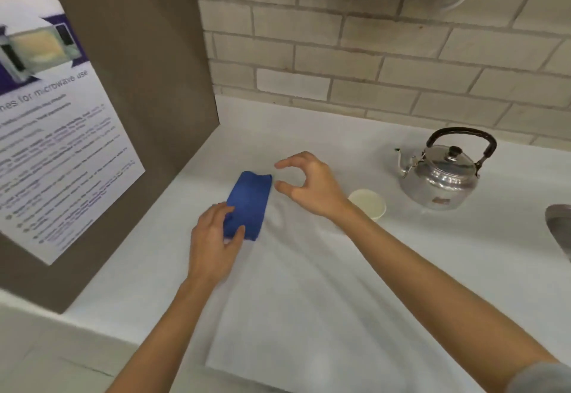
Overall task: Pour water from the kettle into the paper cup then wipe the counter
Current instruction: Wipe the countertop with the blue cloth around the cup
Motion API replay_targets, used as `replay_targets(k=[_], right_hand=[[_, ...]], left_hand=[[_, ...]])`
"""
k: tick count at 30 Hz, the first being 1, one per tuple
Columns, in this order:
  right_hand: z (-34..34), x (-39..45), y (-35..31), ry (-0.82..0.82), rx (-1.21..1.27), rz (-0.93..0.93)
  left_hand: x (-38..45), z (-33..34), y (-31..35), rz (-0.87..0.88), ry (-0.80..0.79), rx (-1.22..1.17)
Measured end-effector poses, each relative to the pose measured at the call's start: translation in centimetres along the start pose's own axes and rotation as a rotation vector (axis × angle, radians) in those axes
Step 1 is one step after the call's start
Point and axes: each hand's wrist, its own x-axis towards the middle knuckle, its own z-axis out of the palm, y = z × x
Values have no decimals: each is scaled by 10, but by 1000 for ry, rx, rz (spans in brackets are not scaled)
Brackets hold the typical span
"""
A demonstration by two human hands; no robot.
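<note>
A folded blue cloth (249,199) lies flat on the white counter (309,300), left of centre. My left hand (214,241) grips its near end, thumb and fingers pinching the fabric. My right hand (309,184) hovers just right of the cloth's far end, fingers curled apart, holding nothing. A white paper cup (368,202) stands upright behind my right wrist, partly hidden by it. The shiny metal kettle (441,173) with a black handle sits to the right, spout pointing left toward the cup.
A brown panel (139,99) with a microwave-use poster (52,133) walls off the counter's left side. A brick-tile wall (370,62) runs along the back. The edge of a metal sink (560,225) shows at far right.
</note>
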Motion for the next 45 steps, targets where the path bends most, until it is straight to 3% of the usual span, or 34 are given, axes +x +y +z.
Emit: replay_targets(k=[5, 9, 12, 19, 26, 31, 33, 37, 39, 42, 45], right_hand=[[99, 18, 9, -133, -47, 206], [160, 31, 14, -84, -235, 349], [188, 38, 15, -45, -330, 346], [178, 62, 37, -175, -448, 152], [122, 82, 97, -97, -561, 479], [124, 111, 95, 22, -518, 721], [134, 122, 83, -19, -525, 623], [160, 95, 57, -197, -493, 221], [162, 50, 59, -165, -475, 89], [131, 27, 94, 50, -577, 293], [104, 65, 114, 63, -547, 640]], left_hand=[[-7, -16, -29, -45, -62, 172], [-8, -11, -41, -12, -121, 259], [-9, -8, -47, -5, -121, 281], [-9, -4, -50, -32, -113, 285], [-6, 2, -48, -60, -161, 355], [-6, 3, -49, -85, -136, 300], [-5, 4, -49, -100, -122, 285], [-6, 5, -51, -84, -127, 298], [-8, 3, -52, -72, -138, 305], [-6, 2, -52, -73, -132, 293], [-7, 5, -48, -95, -122, 299]])
